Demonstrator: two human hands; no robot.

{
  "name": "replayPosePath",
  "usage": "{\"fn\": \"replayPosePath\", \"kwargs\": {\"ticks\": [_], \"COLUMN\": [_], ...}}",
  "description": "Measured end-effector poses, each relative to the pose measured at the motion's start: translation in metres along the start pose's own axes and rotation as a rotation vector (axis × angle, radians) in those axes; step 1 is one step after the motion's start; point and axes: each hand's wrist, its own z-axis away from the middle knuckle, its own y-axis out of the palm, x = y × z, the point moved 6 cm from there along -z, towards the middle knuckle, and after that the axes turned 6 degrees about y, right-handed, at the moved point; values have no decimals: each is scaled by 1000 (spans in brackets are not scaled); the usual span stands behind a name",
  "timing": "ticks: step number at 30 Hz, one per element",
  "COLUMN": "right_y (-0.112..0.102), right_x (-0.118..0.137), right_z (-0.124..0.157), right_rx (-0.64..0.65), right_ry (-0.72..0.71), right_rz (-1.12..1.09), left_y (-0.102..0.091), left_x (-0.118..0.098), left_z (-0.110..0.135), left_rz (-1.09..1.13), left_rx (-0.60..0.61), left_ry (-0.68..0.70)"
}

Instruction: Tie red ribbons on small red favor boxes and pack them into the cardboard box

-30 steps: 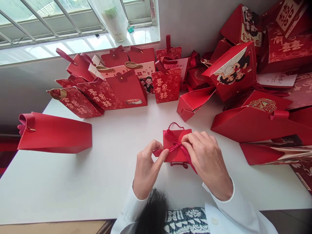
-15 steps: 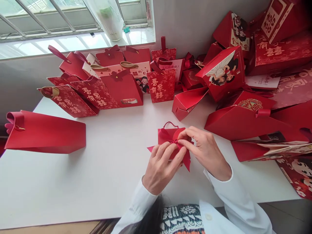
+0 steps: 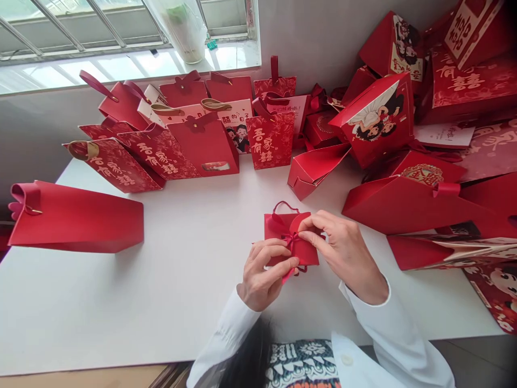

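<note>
A small red gift bag point(image 3: 307, 252) with cord handles stands on the white table point(image 3: 194, 291) in front of me, seen from above. A red ribbon point(image 3: 291, 237) is tied in a bow at the middle of its top. My left hand point(image 3: 264, 272) is closed on the ribbon, its fingers bent, with a ribbon end showing below them at the bag's near side. My right hand point(image 3: 341, 245) pinches the bow's right loop between thumb and forefinger. The fingers partly cover the bow and the bag's left edge.
A plain red gift box point(image 3: 81, 218) stands at the left. Several upright boxes point(image 3: 204, 145) line the back beneath the window sill point(image 3: 121, 70). A pile of red boxes point(image 3: 407, 207) fills the right side. A bagged cup point(image 3: 186, 37) sits on the sill.
The ribbon end that spread out at the lower right is now drawn in beneath my left fingers, which have shifted lower. More of the bag's top shows. My right hand keeps its pinch.
</note>
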Motion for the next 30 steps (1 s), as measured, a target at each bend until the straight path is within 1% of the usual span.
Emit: {"fn": "replayPosePath", "kwargs": {"ticks": [4, 9, 14, 16, 19, 22, 24, 27, 28, 30], "right_y": [0, 0, 1, 0, -4, -7, -2, 12, 15, 16], "right_x": [2, 3, 4, 3, 5, 12, 18, 23, 22, 18], "right_z": [0, 0, 1, 1, -3, -13, -22, -34, -36, -38], "right_rx": [-3, 4, -5, 12, 44, 7, 10, 74, 84, 47], "right_ry": [-14, -8, 8, 6, -21, -66, -91, -100, -94, -70], "right_rz": [34, 38, 43, 47, 41, 79, 124, 158, 140, 69], "left_y": [-1, -1, -2, -2, -2, -1, -1, -1, -1, -1], "left_x": [-2, -5, -6, -7, -7, -7, -8, -7, -7, -7], "left_z": [-2, -2, -2, -3, -4, -3, -2, -1, -1, -1], "left_rz": [-36, -139, -126, -129, -140, -142, -145, -149, -149, -155], "left_rx": [56, 86, 128, 141, 156, 144, 129, 106, 99, 82], "left_ry": [30, 70, 94, 96, 94, 98, 101, 103, 101, 99]}}
